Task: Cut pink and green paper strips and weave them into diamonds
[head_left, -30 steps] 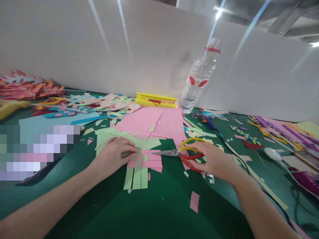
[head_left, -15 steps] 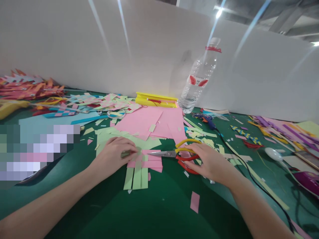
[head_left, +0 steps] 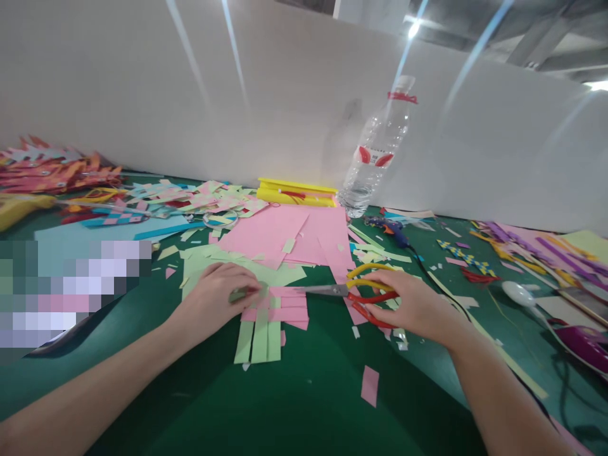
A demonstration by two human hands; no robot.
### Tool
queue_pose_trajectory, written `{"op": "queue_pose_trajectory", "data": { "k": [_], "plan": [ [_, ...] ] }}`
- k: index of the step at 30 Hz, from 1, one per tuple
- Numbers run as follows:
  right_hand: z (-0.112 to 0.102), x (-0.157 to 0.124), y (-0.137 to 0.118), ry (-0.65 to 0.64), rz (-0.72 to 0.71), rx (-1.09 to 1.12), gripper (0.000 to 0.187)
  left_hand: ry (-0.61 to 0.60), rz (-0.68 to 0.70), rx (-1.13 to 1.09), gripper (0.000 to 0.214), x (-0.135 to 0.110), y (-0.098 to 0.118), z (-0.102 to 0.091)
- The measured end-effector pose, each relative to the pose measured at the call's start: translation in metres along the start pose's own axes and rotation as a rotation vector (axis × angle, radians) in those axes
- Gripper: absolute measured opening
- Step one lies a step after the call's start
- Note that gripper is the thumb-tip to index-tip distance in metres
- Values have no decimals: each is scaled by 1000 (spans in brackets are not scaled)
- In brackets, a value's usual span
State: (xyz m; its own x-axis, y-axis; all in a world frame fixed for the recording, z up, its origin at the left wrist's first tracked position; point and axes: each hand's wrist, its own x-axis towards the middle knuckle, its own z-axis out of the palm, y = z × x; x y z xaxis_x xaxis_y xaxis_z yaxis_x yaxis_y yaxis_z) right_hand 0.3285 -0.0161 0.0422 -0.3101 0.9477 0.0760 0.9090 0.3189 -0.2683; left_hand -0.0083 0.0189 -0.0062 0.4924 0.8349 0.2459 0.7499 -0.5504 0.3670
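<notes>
The metal scissors with yellow and red handles (head_left: 332,290), gripped in the right hand (head_left: 413,305), have slid back slightly rightward, perhaps between snips. The left hand (head_left: 219,290) pinches the flat woven pink-and-green paper strips (head_left: 261,339), well in from the green surface's (head_left: 304,408) far edge, where a clear plastic bottle (head_left: 377,136) leans, contents unclear.

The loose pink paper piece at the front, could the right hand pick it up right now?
Probably not without putting down the scissors first: the right hand holds them, though nothing seems to cover the pink paper piece.
</notes>
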Motion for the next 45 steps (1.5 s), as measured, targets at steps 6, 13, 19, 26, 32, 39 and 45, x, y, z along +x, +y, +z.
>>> {"op": "queue_pose_trajectory", "data": {
  "k": [6,13,19,26,32,39,45],
  "plan": [
    [5,5,8,287,284,36,46,-2,-15,16,27,1,0,0],
    [20,12,8,244,509,-265,45,-21,-66,58,35,-1,2,-4],
    [24,13,11,147,554,-358,39,-41,-52,1,33,-3,6,-5],
    [26,13,15,171,480,-446,39,-37,-131,-137,30,-1,10,-6],
    [26,12,20,261,408,-453,39,-25,-289,-382,29,-1,15,-11],
    [25,8,7,711,15,-312,24,72,-435,-759,42,2,18,-11],
    [31,2,-37,738,-232,-187,16,149,-542,-886,39,0,21,-12]
  ]
}}
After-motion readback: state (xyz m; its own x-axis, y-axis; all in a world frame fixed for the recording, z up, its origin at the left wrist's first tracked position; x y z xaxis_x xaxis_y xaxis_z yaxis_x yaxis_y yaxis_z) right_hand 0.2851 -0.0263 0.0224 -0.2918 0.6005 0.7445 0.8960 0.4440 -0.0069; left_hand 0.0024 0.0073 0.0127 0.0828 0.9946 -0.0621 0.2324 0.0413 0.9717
